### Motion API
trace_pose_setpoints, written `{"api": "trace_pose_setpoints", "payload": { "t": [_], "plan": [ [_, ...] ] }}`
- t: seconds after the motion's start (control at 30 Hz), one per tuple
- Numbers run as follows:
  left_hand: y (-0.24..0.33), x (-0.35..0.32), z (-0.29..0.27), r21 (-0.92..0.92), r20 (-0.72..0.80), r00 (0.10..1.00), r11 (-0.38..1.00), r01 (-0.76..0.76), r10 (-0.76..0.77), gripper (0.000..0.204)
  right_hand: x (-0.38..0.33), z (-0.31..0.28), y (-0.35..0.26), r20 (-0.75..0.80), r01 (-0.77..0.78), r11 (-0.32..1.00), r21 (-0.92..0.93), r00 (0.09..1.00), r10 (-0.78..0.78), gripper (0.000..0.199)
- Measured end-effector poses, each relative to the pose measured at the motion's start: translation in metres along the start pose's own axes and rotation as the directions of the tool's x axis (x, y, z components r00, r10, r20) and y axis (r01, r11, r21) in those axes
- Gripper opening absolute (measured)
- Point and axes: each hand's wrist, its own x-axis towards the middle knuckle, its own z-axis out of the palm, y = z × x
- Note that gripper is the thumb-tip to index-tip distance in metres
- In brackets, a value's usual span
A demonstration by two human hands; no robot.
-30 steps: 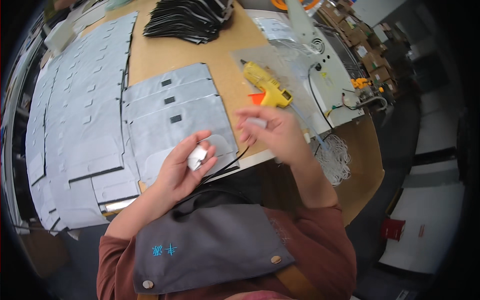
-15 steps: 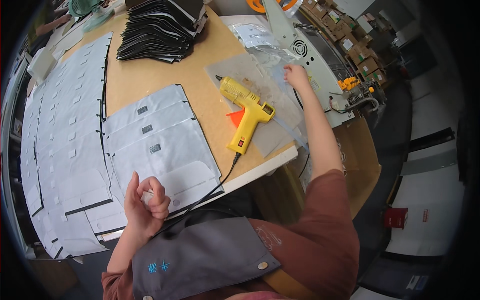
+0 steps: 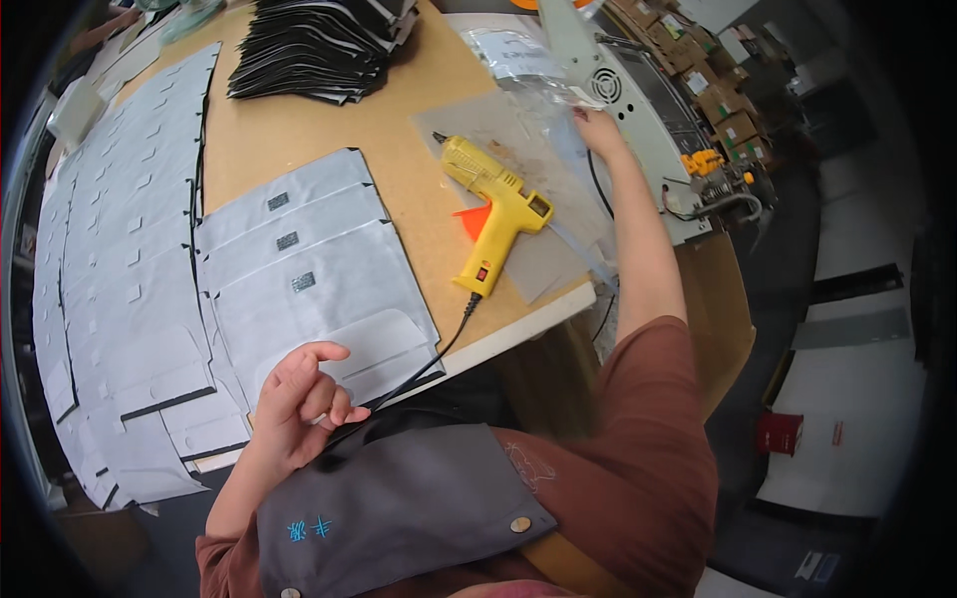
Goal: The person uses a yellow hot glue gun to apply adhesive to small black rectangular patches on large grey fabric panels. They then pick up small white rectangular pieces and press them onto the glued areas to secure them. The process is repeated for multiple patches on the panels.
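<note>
My left hand (image 3: 304, 399) is raised over the front edge of the pale envelope-like pouches, fingers curled and the forefinger bent across. A small whitish bit shows at its fingers, too small to name. My right arm stretches to the far right, where my right hand (image 3: 598, 132) is at a clear plastic bag (image 3: 513, 60) beside the machine; its fingertips are mostly hidden. Between the hands a yellow glue gun (image 3: 503, 224) lies on an orange stand (image 3: 473, 219), nozzle pointing away. Overlapping pouches (image 3: 369, 264) with small dark squares lie left of it.
More pale sheets with small white tabs (image 3: 110, 249) cover the left of the table. A stack of black pouches (image 3: 314, 50) stands at the back. The glue gun's black cord (image 3: 454, 344) runs over the front edge. A grey machine (image 3: 638, 130) stands at right.
My right hand has moved slightly toward the machine, its fingers now at the plastic bag. My left hand has turned, its forefinger swinging from upward to the right.
</note>
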Motion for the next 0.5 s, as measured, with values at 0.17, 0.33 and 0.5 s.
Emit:
{"api": "trace_pose_setpoints", "payload": {
  "t": [0.17,0.33,0.5],
  "plan": [
    [0.007,-0.003,-0.008,-0.068,0.101,0.993,0.996,0.065,-0.058,0.025,-0.044,-0.016,-0.006,-0.161,-0.053,0.981,0.184,0.983,0.083,0.029],
    [0.001,-0.009,-0.009,0.078,0.078,0.997,0.997,-0.018,0.012,0.032,-0.145,-0.062,-0.097,-0.266,-0.127,0.945,0.303,0.94,0.212,0.024],
    [-0.004,-0.011,-0.028,-0.086,0.292,0.952,0.994,-0.073,0.095,0.042,-0.25,-0.058,-0.189,-0.013,-0.25,0.882,0.401,0.961,0.278,0.042]
  ]
}}
